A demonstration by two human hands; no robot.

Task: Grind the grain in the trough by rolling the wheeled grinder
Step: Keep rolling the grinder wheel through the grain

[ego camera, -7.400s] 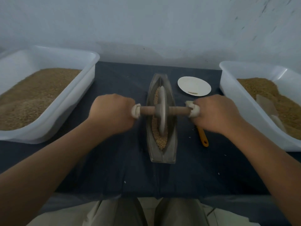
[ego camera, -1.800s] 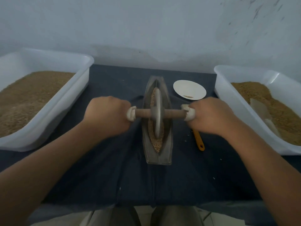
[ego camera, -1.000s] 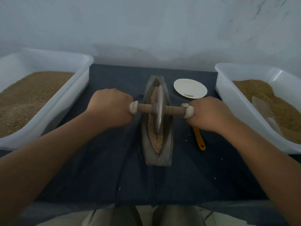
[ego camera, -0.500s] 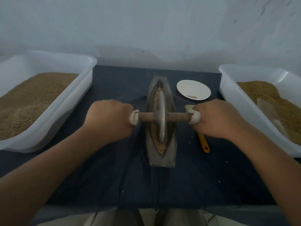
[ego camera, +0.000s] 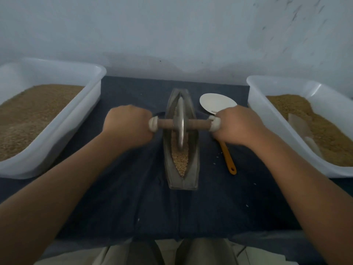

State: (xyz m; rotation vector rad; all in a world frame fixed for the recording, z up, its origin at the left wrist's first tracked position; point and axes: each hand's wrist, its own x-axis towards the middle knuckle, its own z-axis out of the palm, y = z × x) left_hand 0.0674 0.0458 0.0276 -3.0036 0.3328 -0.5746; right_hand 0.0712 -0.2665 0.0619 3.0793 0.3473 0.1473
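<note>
A grey boat-shaped trough (ego camera: 193,169) lies lengthwise in the middle of the dark cloth, with pale grain (ego camera: 180,159) showing in its near half. The wheeled grinder (ego camera: 180,124) stands in the trough: a thin metal disc on a wooden axle with white end knobs. The disc sits in the far half of the trough. My left hand (ego camera: 128,127) is closed on the axle's left end. My right hand (ego camera: 238,125) is closed on the right end. Both handle ends are hidden inside my fists.
A white tub (ego camera: 57,131) of brown grain stands on the left, another white tub (ego camera: 267,115) with grain and a pale scoop on the right. A white plate (ego camera: 215,101) lies behind my right hand, an orange spoon handle (ego camera: 228,159) beside the trough. Loose grains dot the cloth.
Both hands have pushed the grinder away from me, so the disc has rolled from the trough's middle toward its far end, uncovering more grain in the near half.
</note>
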